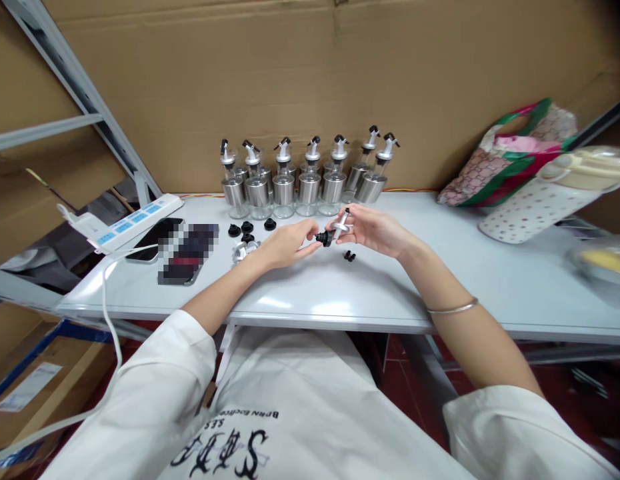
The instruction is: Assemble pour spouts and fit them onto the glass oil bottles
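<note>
Over the middle of the table, my right hand [367, 230] grips a silver spout piece [341, 225] between thumb and fingers. A black ribbed stopper [324, 237] sits at the lower left end of that spout. My left hand [293, 243] is closed at the stopper's tip, thumb and fingers pinching it. Small black parts [349, 256] lie on the table just below my right hand. Left of my left hand are several black stoppers [247, 227] and some silver spout parts [244, 250], partly covered by the hand.
Glass bottles with steel sleeves [284, 190], several topped with spouts, line the back of the white table [320, 300]. Two phones [187, 257] and a power strip [140, 220] lie at left. A dotted jug [535, 203], a patterned bag [500, 163] and a bowl [603, 267] are at right.
</note>
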`<state>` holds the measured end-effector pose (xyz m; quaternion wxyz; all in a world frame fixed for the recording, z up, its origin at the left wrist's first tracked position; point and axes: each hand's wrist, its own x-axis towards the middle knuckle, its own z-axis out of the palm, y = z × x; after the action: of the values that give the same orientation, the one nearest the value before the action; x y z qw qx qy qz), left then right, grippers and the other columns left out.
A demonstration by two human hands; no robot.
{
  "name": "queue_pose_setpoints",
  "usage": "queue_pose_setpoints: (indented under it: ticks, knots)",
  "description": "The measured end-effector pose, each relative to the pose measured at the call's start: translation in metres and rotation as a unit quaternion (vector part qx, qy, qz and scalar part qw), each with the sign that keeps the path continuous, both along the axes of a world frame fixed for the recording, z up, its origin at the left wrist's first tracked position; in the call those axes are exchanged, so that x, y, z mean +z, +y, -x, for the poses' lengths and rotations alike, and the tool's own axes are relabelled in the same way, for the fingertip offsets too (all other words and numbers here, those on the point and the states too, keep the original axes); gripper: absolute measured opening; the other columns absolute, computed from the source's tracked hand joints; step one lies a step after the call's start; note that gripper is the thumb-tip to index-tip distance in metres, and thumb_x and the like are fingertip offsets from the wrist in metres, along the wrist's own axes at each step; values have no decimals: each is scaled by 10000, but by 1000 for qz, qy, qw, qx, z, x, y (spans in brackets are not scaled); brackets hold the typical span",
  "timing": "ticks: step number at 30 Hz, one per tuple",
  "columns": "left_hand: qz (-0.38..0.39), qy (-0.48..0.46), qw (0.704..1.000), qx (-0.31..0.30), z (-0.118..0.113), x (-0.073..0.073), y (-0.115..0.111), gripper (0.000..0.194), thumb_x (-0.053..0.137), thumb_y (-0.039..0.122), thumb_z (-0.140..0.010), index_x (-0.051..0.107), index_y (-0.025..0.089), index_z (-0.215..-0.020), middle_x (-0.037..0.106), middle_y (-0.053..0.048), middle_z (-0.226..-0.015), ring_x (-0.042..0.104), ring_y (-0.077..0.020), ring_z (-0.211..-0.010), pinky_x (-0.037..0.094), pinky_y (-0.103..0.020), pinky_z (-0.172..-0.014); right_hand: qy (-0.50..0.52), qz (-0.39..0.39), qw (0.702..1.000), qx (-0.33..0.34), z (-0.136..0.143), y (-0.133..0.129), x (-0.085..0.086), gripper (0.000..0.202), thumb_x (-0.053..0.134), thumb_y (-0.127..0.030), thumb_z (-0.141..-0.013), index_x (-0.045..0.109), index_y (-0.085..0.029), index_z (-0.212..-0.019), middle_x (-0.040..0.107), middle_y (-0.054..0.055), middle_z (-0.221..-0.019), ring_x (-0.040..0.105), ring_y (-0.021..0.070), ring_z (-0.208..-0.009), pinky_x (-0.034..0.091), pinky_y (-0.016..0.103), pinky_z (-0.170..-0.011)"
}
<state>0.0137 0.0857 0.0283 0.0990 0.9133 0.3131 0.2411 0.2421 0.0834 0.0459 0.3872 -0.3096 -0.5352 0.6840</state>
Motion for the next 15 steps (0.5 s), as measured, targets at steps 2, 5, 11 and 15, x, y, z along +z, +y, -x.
queue_pose_setpoints:
  ticks: [2, 5, 11, 15]
  knots:
    - [0, 6, 1000, 2, 0, 0, 0, 202, 464, 374, -891, 488, 176, -926, 577, -16, -826, 496, -123, -633, 377, -250, -642, -1, -4, 1000, 4, 0, 0, 0, 194, 618, -384, -855, 555, -203, -882, 731, 63, -869, 705, 183, -798, 577, 347, -764]
    - [8, 9, 1000, 2, -1, 0, -1, 239, 495, 387, -877, 512, 168, -972, 607, -24, -849, 529, -130, -655, 390, -248, -647, -2, -6, 1000, 12, -1, 1, -1, 209, 623, -392, -852, 551, -198, -886, 730, 67, -866, 705, 187, -796, 573, 342, -756]
    - [11, 48, 998, -25, -3, 0, -3, 225, 439, 302, -891, 563, 158, -1012, 652, -46, -882, 566, -148, -702, 401, -252, -667, 3, -5, 1000, 22, -1, 0, -2, 247, 647, -414, -831, 550, -197, -899, 725, 71, -899, 698, 192, -818, 564, 342, -746]
    - [23, 54, 998, -35, -4, -1, -3, 237, 454, 349, -899, 570, 152, -963, 652, -47, -839, 565, -154, -686, 398, -253, -654, 1, -17, 999, 28, 2, -3, -1, 261, 662, -422, -819, 553, -198, -899, 723, 69, -919, 690, 185, -813, 548, 354, -773]
